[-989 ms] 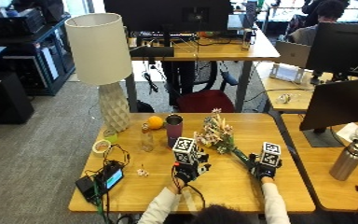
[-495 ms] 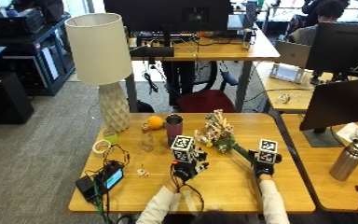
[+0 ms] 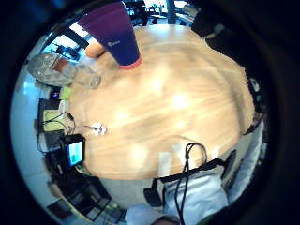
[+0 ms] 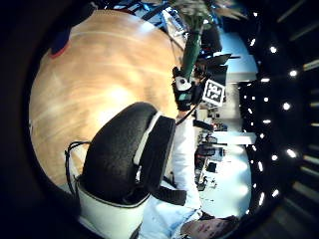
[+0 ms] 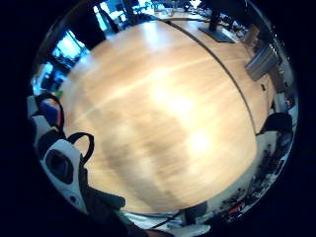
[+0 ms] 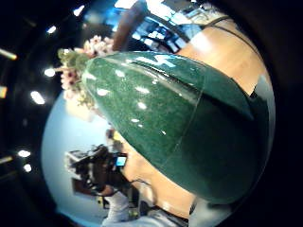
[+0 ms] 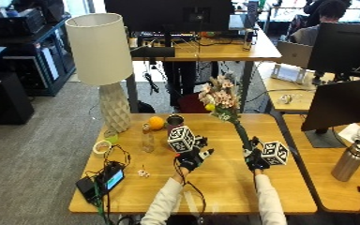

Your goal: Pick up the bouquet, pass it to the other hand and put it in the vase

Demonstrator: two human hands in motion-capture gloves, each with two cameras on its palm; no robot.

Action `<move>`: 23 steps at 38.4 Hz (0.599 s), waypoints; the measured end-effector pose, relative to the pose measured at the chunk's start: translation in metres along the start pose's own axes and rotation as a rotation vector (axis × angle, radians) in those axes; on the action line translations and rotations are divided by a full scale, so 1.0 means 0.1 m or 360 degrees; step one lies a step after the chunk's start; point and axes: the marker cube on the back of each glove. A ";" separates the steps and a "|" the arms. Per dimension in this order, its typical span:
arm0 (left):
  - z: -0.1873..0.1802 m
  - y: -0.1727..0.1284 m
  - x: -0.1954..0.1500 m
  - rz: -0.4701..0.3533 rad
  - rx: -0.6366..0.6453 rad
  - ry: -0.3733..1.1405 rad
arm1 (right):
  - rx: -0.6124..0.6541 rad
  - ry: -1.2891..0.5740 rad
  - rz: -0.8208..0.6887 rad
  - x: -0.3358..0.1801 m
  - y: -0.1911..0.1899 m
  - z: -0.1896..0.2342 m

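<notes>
My right hand [image 7: 255,160] grips the lower end of the bouquet [image 7: 221,98] and holds it tilted up above the table, pink and cream flowers at the top. Its green wrap [image 6: 180,118] fills the right thumb side palm view. The left thumb side palm view shows the right hand [image 4: 185,94] holding the stem [image 4: 192,50]. My left hand [image 7: 192,158] hovers over the wooden table [image 7: 230,187] to the left of the stem, fingers relaxed and holding nothing. A dark purple cup [image 7: 175,122] and a clear glass bottle [image 7: 146,138] stand further back left; the cup [image 3: 115,33] is near the left palm.
An orange [image 7: 156,123] lies beside the cup. A white lamp [image 7: 102,61] stands at the back left corner. A tape roll [image 7: 102,146], a small screen device with cables [image 7: 111,178] and a small white object [image 7: 144,173] sit at the left. A steel bottle [image 7: 347,161] is on the neighbouring desk.
The right hand has lifted the bouquet, so the flowers now stand much higher above the table. The left hand has stayed close to its place.
</notes>
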 end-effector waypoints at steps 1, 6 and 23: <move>-0.03 -0.03 0.03 -0.0006 0.0019 0.0054 | 0.0025 0.0001 0.0055 -0.04 -0.01 0.00; -0.24 -0.12 0.28 -0.0040 0.0125 0.0415 | 0.0292 0.0145 0.0170 0.00 -0.21 0.09; -0.43 -0.41 1.02 0.0288 0.0244 0.1375 | 0.0176 -0.0496 0.0295 -0.13 -0.08 1.10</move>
